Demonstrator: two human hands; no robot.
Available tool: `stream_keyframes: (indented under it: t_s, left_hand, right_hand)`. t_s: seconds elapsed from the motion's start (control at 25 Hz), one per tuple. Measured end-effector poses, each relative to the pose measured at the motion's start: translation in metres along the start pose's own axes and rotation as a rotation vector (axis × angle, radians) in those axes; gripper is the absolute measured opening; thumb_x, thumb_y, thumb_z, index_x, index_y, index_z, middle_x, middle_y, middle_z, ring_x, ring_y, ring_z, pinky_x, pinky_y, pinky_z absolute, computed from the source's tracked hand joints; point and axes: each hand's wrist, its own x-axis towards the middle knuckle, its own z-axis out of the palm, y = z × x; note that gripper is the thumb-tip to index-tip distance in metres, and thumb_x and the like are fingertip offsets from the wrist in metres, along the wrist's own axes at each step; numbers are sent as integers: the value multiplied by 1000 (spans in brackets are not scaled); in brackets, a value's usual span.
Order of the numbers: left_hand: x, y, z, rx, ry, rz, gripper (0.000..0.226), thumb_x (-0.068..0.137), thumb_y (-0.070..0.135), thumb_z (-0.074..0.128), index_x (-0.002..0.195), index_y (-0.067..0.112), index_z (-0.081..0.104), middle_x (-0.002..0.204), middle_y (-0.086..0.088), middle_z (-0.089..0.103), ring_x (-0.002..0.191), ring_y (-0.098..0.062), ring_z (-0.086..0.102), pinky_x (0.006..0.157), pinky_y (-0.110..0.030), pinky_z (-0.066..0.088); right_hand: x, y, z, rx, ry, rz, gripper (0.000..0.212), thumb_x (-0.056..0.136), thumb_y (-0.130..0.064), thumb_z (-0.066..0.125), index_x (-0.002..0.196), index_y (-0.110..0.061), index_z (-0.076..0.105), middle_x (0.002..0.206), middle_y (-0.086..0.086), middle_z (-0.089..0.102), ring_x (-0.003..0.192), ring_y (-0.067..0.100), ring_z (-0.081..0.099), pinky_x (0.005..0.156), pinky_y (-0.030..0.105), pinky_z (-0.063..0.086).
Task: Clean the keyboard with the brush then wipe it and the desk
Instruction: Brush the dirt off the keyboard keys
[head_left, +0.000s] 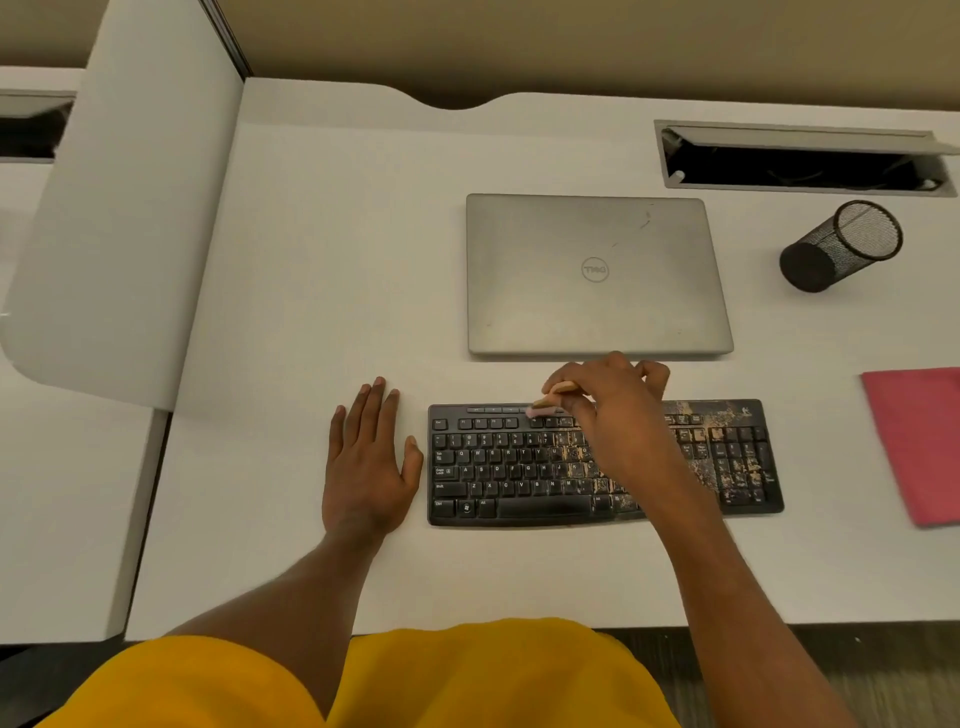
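- Keyboard (519, 467): black, lies flat on the white tabletop (311, 260) near its front edge, directly before the person. Tan crumbs cover its right half and number pad; the left half looks largely clean.
- Right hand (618, 410): over the keyboard's upper middle, fingers grasping a small brush (553, 397) with a wooden handle. The pale bristles meet the function-key row. Hand and forearm hide part of the keys beneath.
- Left hand (366, 467): flat on the tabletop just beside the keyboard's left end, fingers released and extended.
- Laptop (597, 275): grey, lid closed, just behind the keyboard; the right hand's knuckles are close to its front edge.
- Mesh cup (841, 244): black, to the right of the laptop, well apart from the keyboard.
- Pink cloth (919, 441): on the tabletop right of the keyboard, partly cut off by the frame.
- Cable hatch (800, 161): open, at the far right rear.
- Divider panel (130, 208): white, bounds the tabletop on the left.
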Motion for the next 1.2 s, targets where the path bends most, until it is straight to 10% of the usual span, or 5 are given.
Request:
stream_keyframes:
  t_s: [0.28, 0.52, 0.84, 1.2]
  left_hand:
    - [1, -1, 1, 14, -9, -3, 70, 105, 46, 32, 167, 17, 20, 177, -1, 9, 163, -14, -1, 133, -46, 7]
    - [1, -1, 0, 7, -5, 1, 70, 105, 46, 31, 167, 16, 21, 177, -2, 10, 163, -14, -1, 133, -46, 7]
    - [0, -1, 1, 3, -15, -1, 70, 105, 48, 28, 168, 18, 19, 177, -1, 8, 163, -14, -2, 133, -45, 6]
    - [1, -1, 0, -3, -19, -2, 71, 105, 50, 27, 168, 19, 18, 177, 0, 7, 163, -14, -3, 133, -45, 5]
  right_hand:
    - [-3, 27, -18, -390, 58, 182, 18, 97, -20, 60, 91, -36, 66, 81, -15, 60, 102, 15, 47, 82, 37, 16]
    - [0, 3, -1, -98, 61, 68, 11, 95, -31, 62, 93, -38, 70, 83, -20, 61, 100, 8, 44, 84, 35, 17]
    - [-7, 26, -18, -371, 102, 250, 25, 94, -13, 63, 85, -36, 63, 71, -14, 51, 99, 20, 50, 82, 39, 19]
    - [26, -14, 9, -158, 4, -10, 10, 97, -31, 61, 99, -37, 69, 84, -16, 68, 96, 10, 48, 84, 37, 21]
